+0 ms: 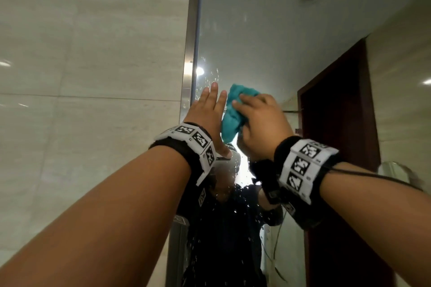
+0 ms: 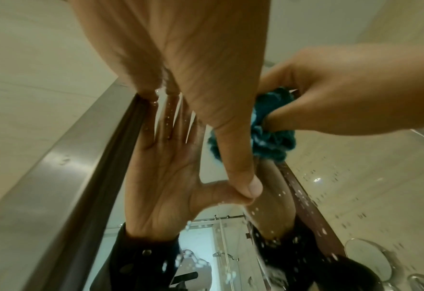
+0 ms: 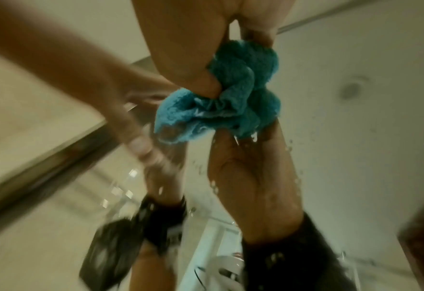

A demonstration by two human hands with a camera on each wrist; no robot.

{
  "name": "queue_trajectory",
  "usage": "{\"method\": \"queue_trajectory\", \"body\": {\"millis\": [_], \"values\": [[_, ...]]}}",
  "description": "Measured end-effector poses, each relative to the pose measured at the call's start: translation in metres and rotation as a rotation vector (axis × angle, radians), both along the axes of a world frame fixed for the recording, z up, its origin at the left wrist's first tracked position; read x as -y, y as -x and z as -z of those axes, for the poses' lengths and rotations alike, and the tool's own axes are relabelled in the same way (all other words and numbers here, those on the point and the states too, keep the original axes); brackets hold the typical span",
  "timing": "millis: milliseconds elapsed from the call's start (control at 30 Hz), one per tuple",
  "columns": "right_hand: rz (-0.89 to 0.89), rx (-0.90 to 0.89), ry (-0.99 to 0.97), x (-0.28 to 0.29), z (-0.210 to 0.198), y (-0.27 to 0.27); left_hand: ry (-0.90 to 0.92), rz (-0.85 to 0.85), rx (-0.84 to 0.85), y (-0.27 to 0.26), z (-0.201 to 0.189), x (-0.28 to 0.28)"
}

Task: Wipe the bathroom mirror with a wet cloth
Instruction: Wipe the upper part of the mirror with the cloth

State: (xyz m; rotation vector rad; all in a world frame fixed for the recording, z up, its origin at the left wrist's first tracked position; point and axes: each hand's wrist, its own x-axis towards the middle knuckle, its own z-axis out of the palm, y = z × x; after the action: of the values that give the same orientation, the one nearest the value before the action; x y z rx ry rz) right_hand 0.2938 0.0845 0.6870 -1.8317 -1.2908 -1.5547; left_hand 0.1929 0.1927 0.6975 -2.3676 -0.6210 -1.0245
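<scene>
Mirror [image 1: 268,37] glass was beaded with droplets beside its steel frame [image 1: 190,58]. Bunched against it, the teal cloth [image 1: 231,116] was gripped in the right hand [image 1: 263,128]; the left hand [image 1: 207,116] lay flat, fingers straight. Only the left wrist view showed that palm's reflection meeting the fingertips [image 2: 153,94]

The scene was dimly and softly lit. A small bright glare was reflected in the large frameless wall mirror [image 1: 268,30] near its brushed steel edge strip [image 1: 190,53], and water droplets were caught sparkling around it. Straight lines were bowed by wide-angle distortion in both wrist views. The right wrist view was heavily smeared by motion blur; the crumpled teal terry cloth [image 3: 231,102] was rendered softly.
</scene>
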Motion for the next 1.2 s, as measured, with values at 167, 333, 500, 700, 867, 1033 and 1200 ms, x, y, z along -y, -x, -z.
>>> {"method": "queue_trajectory", "body": {"millis": [167, 333, 500, 700, 867, 1033, 1200], "values": [[0.027, 0.049, 0.054, 0.002, -0.04, -0.013, 0.002, -0.019, -0.007, 0.001, -0.001, 0.003], [-0.126, -0.092, -0.172, -0.008, -0.073, -0.01, 0.036, -0.01, -0.002, 0.0, -0.002, 0.002], [-0.164, 0.036, -0.042, -0.016, -0.069, -0.026, 0.041, 0.007, -0.008, 0.002, 0.0, 0.003], [0.012, -0.057, -0.106, -0.01, -0.11, -0.016, 0.045, -0.005, -0.005, 0.004, 0.001, 0.005], [0.036, 0.098, 0.03, -0.007, -0.087, -0.015, 0.032, -0.006, 0.013, 0.004, 0.0, 0.007], [0.061, -0.053, -0.084, 0.005, -0.123, -0.016, 0.048, 0.006, 0.006, 0.005, 0.002, 0.006], [-0.009, 0.099, 0.111, -0.007, -0.064, -0.019, 0.048, 0.014, 0.016, 0.003, 0.002, 0.005]]}}
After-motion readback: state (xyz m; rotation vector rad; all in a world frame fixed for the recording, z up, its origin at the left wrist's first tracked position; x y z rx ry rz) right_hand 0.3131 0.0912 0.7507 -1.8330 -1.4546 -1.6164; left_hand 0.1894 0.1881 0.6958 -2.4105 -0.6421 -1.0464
